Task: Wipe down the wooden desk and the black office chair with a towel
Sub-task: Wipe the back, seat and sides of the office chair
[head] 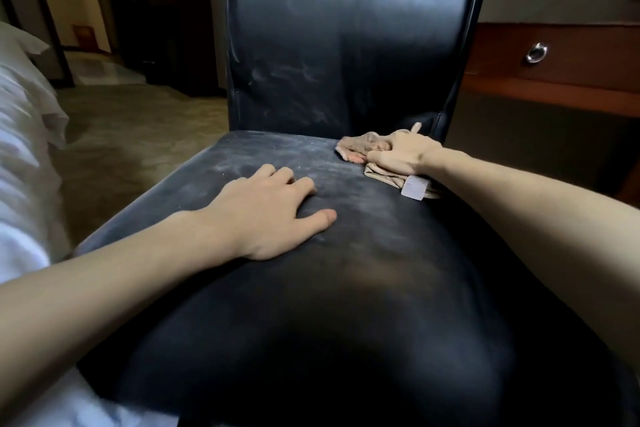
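Note:
The black office chair [346,288] fills the view, its leather seat streaked with pale dust toward the back and its tall backrest [346,28] upright behind. My right hand [401,154] grips a bunched beige and pink towel [356,146] and presses it on the seat's back right corner; a white tag sticks out beneath the wrist. My left hand [266,208] rests flat on the middle of the seat, fingers spread and relaxed. The wooden desk [554,80] stands to the right behind the chair.
A desk drawer with a round metal pull [536,53] faces me at the right. White bedding [24,149] lies along the left edge. Beige carpet [138,135] stretches left of the chair toward a dark cabinet [180,35] at the back.

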`<state>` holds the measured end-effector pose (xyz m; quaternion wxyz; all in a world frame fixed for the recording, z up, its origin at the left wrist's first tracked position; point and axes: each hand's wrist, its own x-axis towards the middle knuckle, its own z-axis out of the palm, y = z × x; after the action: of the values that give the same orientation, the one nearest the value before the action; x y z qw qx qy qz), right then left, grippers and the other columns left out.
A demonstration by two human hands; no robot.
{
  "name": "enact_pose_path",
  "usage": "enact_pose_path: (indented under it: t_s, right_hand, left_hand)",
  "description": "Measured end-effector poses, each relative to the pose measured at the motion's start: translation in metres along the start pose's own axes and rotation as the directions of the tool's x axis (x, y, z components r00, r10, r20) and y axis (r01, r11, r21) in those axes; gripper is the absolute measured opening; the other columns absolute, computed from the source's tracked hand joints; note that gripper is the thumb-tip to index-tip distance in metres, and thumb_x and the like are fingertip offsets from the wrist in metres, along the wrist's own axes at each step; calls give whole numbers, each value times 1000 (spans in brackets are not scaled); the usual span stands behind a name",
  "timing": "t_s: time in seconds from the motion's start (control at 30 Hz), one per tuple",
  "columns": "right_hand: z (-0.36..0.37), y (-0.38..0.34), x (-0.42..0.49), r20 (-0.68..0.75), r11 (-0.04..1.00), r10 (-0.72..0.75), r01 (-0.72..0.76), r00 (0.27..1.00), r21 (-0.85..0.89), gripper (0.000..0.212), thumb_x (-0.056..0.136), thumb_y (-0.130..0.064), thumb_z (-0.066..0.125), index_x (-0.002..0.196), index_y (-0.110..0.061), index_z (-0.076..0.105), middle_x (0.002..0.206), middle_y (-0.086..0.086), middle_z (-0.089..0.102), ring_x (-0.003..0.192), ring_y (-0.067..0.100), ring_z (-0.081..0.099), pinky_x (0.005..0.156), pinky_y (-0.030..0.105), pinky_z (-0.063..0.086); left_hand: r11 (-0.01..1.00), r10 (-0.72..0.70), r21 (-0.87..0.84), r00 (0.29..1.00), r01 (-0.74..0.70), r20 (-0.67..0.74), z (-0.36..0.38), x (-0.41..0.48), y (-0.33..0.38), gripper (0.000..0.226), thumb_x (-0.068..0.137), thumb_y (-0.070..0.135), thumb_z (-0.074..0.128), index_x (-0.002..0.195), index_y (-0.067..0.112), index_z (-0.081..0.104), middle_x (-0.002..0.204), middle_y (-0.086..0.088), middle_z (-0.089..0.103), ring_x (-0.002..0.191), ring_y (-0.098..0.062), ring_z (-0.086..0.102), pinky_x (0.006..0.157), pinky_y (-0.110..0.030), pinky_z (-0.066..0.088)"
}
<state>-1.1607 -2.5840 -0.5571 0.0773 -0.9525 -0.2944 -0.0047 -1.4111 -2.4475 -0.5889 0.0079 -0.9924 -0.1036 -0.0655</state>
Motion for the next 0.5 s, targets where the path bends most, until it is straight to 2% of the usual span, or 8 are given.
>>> enact_pose_path:
  t_s: [0.03,0.1,0.23,0.3,0.4,0.47,0.5]
  right_hand:
    - [0,2,-14,-45,999,-23,24,999,22,77,63,-73,36,121,-30,64,140,8,59,120,37,56,104,47,45]
    - [0,2,-46,-95,996,-77,81,992,34,71,66,-68,40,122,-33,65,124,2,67,100,30,58,89,40,47]
    - [-2,3,-125,-143,974,-225,227,964,0,54,69,-64,39,113,-45,65,91,-9,71,85,23,65,77,40,52]
    - [-2,2,-174,-157,952,-306,301,939,-53,48,71,-60,38,109,-46,64,85,-12,70,79,17,66,76,41,57]
    - [-5,3,-237,-157,911,-412,403,897,-90,48,73,-54,40,111,-41,66,89,-10,69,80,11,65,73,39,57]
    - [-10,5,-260,-172,906,-414,423,894,17,42,72,-50,45,104,-47,72,88,-11,71,78,11,65,72,37,56]
    - [-16,5,-264,-204,902,-405,426,891,72,39,70,-47,46,98,-48,74,81,-13,70,71,10,62,70,36,55]
  left_hand:
    - [1000,-12,-16,1000,12,-11,2,-1,2,80,83,82,14,143,38,44,137,7,49,134,-18,38,88,-41,34]
    - [998,-31,-54,999,29,-31,5,-3,3,77,86,79,17,143,36,46,140,5,49,136,-20,37,96,-43,38]
    - [994,-42,-108,995,32,-86,7,-6,2,69,92,73,27,142,34,51,144,1,53,137,-23,40,107,-46,36]
    - [991,-41,-128,993,26,-112,8,-9,-1,66,94,73,32,141,33,54,145,0,55,136,-24,42,108,-46,37]
    - [983,-38,-181,994,18,-106,2,-16,1,84,84,89,27,140,34,58,144,1,58,136,-25,46,111,-48,39]
    - [982,-5,-188,990,-22,-139,-1,-21,3,81,86,87,24,136,35,62,143,4,60,134,-24,50,112,-48,39]
    - [982,21,-180,987,-50,-161,-3,-23,3,77,89,83,22,133,36,64,141,5,63,132,-23,52,111,-47,40]
